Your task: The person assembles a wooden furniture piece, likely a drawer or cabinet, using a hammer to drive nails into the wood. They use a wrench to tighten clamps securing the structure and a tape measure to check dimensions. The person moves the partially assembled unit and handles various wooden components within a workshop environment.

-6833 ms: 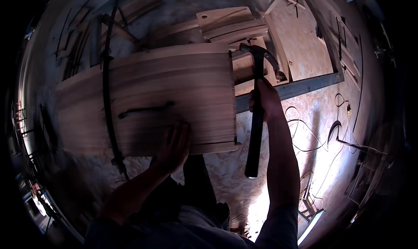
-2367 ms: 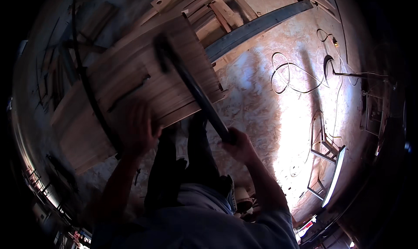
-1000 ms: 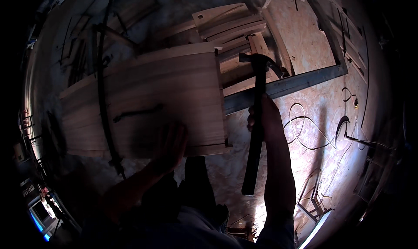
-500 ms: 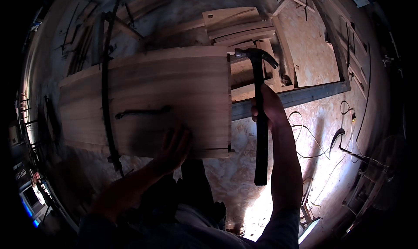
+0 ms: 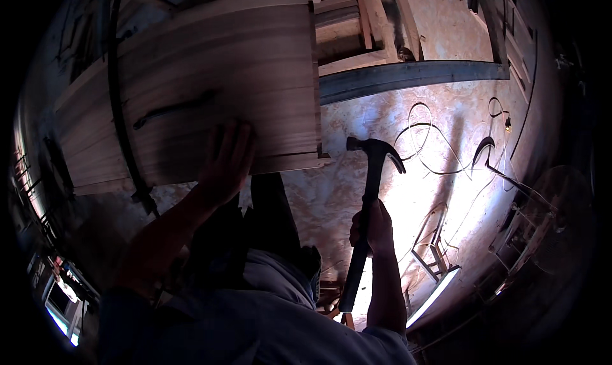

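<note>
My right hand (image 5: 375, 230) is wrapped round the handle of a claw hammer (image 5: 371, 177). The hammer's head is up and apart from the wood, off the near right corner of a wide wooden panel (image 5: 255, 65). With its fingers stretched out, my left hand (image 5: 226, 158) lies on the panel close to its near edge. Beyond that hand a dark wrench (image 5: 169, 110) rests on the boards. A long bar clamp (image 5: 118, 110) crosses the left part of the panel. A narrow strip of wood runs along the panel's near edge.
Behind the panel's right side runs a grey metal beam (image 5: 408, 78), with wooden frame pieces (image 5: 350, 30) beyond it. On the floor at right lie a looped cable (image 5: 421, 126) and a curved dark tool (image 5: 484, 147). A round fan-like guard (image 5: 558, 199) stands farther right.
The hammer has come down and nearer to me, from the panel's far right corner to beyond its near right corner. My left hand stays on the panel; the view has tilted nearer to my body.
</note>
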`<state>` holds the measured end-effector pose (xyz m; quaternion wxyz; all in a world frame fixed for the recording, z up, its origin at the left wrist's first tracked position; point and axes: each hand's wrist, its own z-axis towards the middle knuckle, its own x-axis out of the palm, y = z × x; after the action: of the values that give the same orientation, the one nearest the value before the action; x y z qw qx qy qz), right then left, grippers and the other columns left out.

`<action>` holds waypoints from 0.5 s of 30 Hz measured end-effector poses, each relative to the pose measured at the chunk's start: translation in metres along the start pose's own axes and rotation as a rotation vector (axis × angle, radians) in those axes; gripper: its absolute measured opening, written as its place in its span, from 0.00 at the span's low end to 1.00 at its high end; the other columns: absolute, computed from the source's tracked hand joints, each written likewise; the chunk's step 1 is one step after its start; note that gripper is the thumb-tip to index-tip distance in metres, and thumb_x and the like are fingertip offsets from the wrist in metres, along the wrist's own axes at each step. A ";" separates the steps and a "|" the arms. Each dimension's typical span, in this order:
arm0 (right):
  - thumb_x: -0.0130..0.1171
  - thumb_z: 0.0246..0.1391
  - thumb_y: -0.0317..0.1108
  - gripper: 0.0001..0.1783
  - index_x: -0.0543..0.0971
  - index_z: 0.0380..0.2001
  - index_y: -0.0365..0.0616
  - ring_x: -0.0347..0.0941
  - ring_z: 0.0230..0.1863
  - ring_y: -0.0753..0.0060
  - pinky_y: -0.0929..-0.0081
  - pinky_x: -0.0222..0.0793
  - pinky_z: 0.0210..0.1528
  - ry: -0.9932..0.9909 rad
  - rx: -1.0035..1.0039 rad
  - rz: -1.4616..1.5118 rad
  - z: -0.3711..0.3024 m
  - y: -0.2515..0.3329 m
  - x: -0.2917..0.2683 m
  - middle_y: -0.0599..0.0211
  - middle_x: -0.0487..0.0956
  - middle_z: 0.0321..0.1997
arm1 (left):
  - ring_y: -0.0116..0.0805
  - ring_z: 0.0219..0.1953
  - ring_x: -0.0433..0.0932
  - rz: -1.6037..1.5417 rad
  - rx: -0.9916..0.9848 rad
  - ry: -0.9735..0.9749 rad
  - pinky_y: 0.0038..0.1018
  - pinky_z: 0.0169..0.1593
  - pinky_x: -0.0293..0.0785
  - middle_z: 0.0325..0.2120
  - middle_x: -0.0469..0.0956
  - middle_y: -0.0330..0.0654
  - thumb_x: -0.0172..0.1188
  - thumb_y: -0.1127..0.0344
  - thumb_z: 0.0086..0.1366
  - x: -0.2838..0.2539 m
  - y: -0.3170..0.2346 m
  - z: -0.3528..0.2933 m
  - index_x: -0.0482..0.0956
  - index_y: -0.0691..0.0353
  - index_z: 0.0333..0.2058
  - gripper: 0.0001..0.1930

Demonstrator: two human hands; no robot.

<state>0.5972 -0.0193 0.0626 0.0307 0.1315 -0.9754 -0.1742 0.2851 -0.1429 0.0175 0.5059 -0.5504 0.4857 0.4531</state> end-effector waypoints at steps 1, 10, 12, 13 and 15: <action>0.36 0.67 0.50 0.17 0.66 0.43 0.49 0.64 0.08 0.72 0.74 0.62 0.09 -0.034 0.005 0.021 0.000 -0.004 0.000 0.67 0.68 0.16 | 0.60 0.63 0.56 0.007 0.002 -0.004 0.58 0.62 0.56 0.59 0.59 0.60 0.58 0.70 0.56 -0.002 -0.001 0.001 0.68 0.73 0.52 0.24; 0.40 0.65 0.53 0.20 0.66 0.46 0.50 0.63 0.09 0.72 0.73 0.62 0.09 0.013 0.090 -0.004 -0.004 -0.011 0.003 0.68 0.67 0.16 | 0.63 0.62 0.57 -0.047 0.005 -0.101 0.61 0.61 0.56 0.58 0.61 0.61 0.59 0.69 0.56 0.012 -0.001 -0.005 0.71 0.72 0.51 0.23; 0.39 0.65 0.51 0.17 0.66 0.42 0.50 0.65 0.10 0.70 0.71 0.63 0.10 0.074 0.092 -0.087 -0.006 -0.014 0.002 0.66 0.68 0.17 | 0.62 0.61 0.59 -0.077 0.011 -0.115 0.63 0.60 0.56 0.57 0.63 0.59 0.60 0.66 0.54 0.013 0.001 -0.005 0.73 0.70 0.49 0.23; 0.40 0.65 0.49 0.16 0.67 0.43 0.50 0.65 0.10 0.71 0.72 0.63 0.10 0.047 0.073 -0.068 -0.005 -0.017 0.000 0.67 0.68 0.17 | 0.60 0.60 0.61 -0.054 -0.039 -0.162 0.62 0.58 0.58 0.57 0.64 0.57 0.61 0.64 0.53 0.003 -0.001 -0.001 0.73 0.68 0.50 0.25; 0.43 0.64 0.44 0.13 0.67 0.43 0.48 0.65 0.11 0.73 0.75 0.63 0.11 0.080 -0.106 -0.101 -0.007 -0.025 -0.008 0.67 0.68 0.17 | 0.58 0.58 0.63 -0.076 -0.044 -0.123 0.62 0.56 0.60 0.55 0.66 0.54 0.62 0.62 0.52 0.003 0.000 -0.006 0.75 0.66 0.48 0.24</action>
<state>0.6120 -0.0418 0.0603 0.0676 0.1857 -0.9549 -0.2215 0.2855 -0.1490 0.0151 0.5393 -0.5506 0.4223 0.4771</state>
